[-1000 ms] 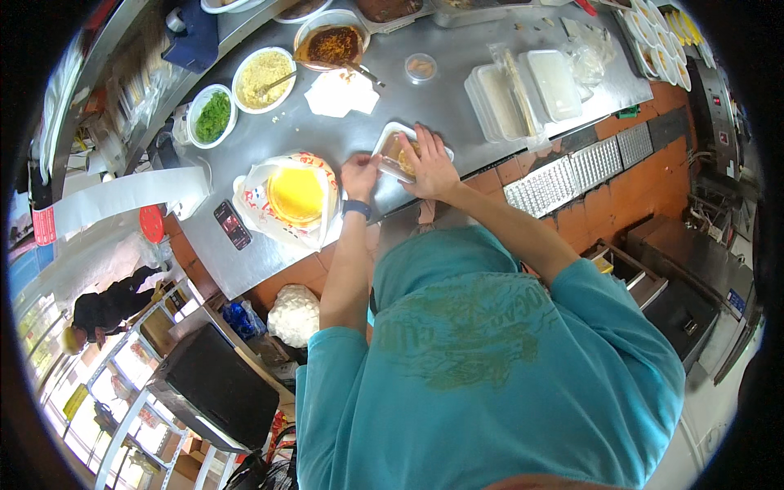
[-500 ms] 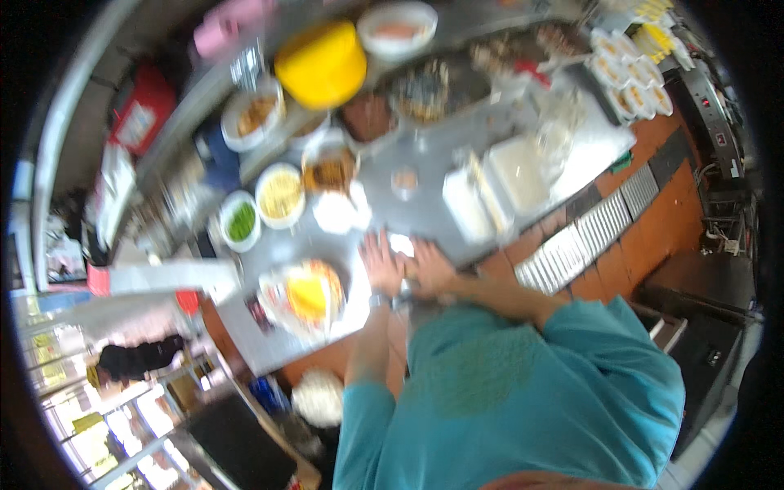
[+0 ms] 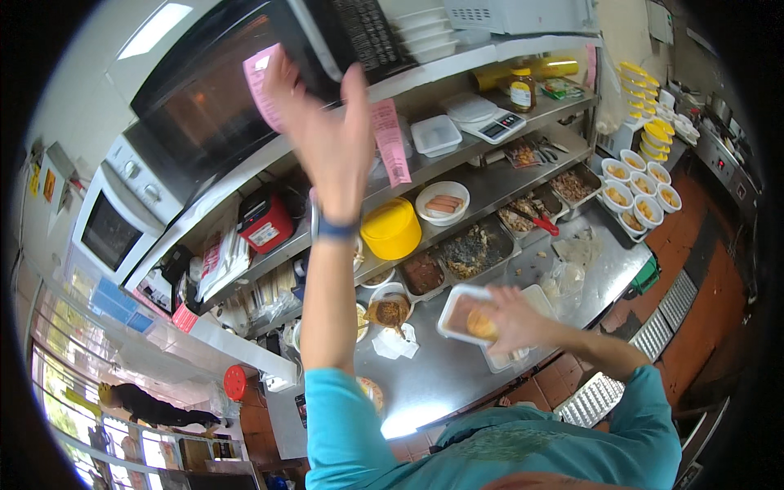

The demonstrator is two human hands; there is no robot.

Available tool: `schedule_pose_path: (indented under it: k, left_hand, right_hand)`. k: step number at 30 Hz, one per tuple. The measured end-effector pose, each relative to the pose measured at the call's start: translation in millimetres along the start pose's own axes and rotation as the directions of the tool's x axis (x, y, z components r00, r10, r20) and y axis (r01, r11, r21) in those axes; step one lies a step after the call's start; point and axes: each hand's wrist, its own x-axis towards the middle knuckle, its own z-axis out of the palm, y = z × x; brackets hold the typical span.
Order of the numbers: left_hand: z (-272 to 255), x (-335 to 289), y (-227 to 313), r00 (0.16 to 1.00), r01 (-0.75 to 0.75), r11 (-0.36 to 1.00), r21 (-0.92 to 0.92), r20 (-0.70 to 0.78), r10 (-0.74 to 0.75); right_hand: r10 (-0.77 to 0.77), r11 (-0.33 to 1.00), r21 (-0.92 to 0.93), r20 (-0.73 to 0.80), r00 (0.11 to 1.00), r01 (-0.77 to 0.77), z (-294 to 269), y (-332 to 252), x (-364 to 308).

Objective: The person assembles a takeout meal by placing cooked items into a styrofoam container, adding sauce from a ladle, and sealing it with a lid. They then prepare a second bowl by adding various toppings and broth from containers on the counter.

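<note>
My left hand is raised high at the shelf edge, in front of a black microwave. Its thumb stands apart from the fingers, which overlap a pink paper slip; whether they touch it I cannot tell. A second pink slip hangs beside the hand. My right hand, somewhat blurred, curls over the side of a whitish plastic container above the counter. Between its thumb and fingers shows a round golden piece, partly hidden. Another pale container lies beside this hand.
Metal trays of chopped food line the back of the steel counter. Nearby are a yellow tub, a bowl of sausages and a scale. Filled white cups stand far right. A red toaster-like appliance sits left.
My hands were together at the counter's near edge. My left has risen to the pink slip; my right has moved right to the container. The view has tilted up to show the shelves.
</note>
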Motion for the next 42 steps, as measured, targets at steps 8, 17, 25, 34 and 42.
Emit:
schedule_pose_path:
  k: [8, 17, 25, 34, 42]
  left_hand:
    - [-51, 14, 37, 0.964, 0.255, 0.945, -0.206, -0.028, -0.266]
    - [-217, -25, 69, 0.955, 0.276, 0.958, -0.081, -0.090, -0.282]
    - [-228, -21, 77, 0.931, 0.347, 0.919, -0.186, -0.050, -0.362]
    - [-138, -22, 52, 0.962, 0.265, 0.963, -0.057, 0.083, -0.260]
    - [-95, -126, 50, 0.805, 0.412, 0.897, -0.159, 0.524, -0.277]
  right_hand:
    - [-0.099, 0.995, -0.030, -0.092, 0.991, 0.096, -209, 2, 69]
    - [-0.185, 0.980, -0.143, -0.387, 0.904, 0.139, -401, -95, 299]
    - [-0.057, 0.998, -0.041, -0.356, 0.933, 0.045, -395, -103, 465]
    - [-0.020, 0.672, 0.083, -0.991, 0.129, 0.736, -302, -38, 326]
    - [0.146, 0.948, 0.190, -0.973, 0.181, 0.255, -308, 71, 302]
